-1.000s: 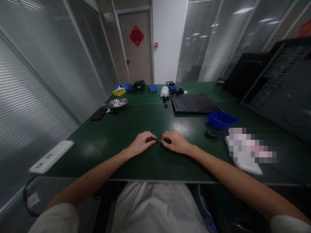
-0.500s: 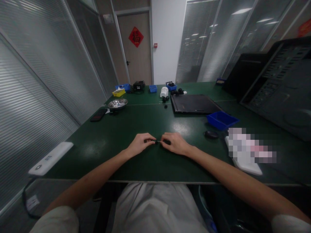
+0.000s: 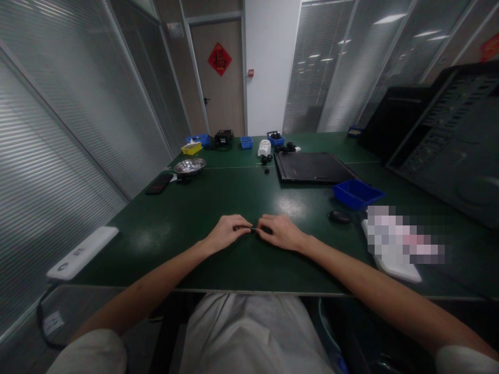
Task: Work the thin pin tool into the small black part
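Low over the green tabletop (image 3: 218,270), my two hands almost meet in front of me. My left hand (image 3: 230,231) pinches a small dark piece (image 3: 252,230) between thumb and fingers; most of it is hidden, so its kind cannot be made out. From the other side, my right hand (image 3: 281,232) is closed in a pinch at a thin, light-coloured part that reaches toward that dark piece. Whether the two parts are joined is too small to see.
To the right lie a black mouse (image 3: 339,216), a blue tray (image 3: 357,194), and a white board-like object (image 3: 393,265), partly blurred. Farther back are a closed laptop (image 3: 317,167), a metal bowl (image 3: 189,166) and a phone (image 3: 159,184). A white power strip (image 3: 83,253) lies at left.
My left hand has shifted slightly right, closer to my right hand, and the gap between the fingertips is narrower. Both pinches look the same; the view has moved a touch.
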Available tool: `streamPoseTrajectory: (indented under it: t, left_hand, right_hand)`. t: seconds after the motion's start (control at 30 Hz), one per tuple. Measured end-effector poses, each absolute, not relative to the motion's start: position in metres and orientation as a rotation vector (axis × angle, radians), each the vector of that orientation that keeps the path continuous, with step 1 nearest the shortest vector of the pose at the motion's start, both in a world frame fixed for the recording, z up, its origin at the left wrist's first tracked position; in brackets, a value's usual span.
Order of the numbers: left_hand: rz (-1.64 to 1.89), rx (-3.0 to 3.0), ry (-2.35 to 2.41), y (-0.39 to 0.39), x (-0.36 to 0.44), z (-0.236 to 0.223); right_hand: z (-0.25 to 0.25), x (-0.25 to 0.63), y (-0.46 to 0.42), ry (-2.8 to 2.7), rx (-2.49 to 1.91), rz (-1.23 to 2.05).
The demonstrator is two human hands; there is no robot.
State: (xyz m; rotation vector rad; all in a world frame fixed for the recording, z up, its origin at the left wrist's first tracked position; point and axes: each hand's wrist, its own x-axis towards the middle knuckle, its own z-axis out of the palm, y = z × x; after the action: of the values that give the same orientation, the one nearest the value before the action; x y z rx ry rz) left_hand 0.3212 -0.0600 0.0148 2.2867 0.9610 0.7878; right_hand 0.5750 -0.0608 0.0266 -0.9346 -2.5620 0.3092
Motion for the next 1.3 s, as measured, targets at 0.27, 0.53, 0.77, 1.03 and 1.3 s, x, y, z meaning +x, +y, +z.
streamPoseTrajectory:
  t: [0.27, 0.53, 0.77, 1.03, 1.3]
  left_hand:
    - [0.831, 2.196, 0.955, -0.060, 0.325, 0.013]
    - [0.805, 2.044, 1.017, -0.055, 0.325, 0.012]
    - [0.781, 2.234, 1.115, -0.038, 0.319, 0.008]
    - [0.768, 2.386, 1.074, -0.047, 0.315, 0.015]
    - [0.693, 2.537, 1.003, -0.060, 0.317, 0.019]
  right_hand:
    - [0.021, 0.573, -0.060, -2.526, -0.916, 0.355]
    - [0.027, 0.573, -0.061, -2.568, -0.929, 0.323]
    - [0.024, 0.573, -0.060, -2.564, -0.920, 0.325]
    - [0.024, 0.577, -0.059, -2.528, -0.902, 0.357]
    - [0.021, 0.580, -0.055, -2.482, -0.880, 0.328]
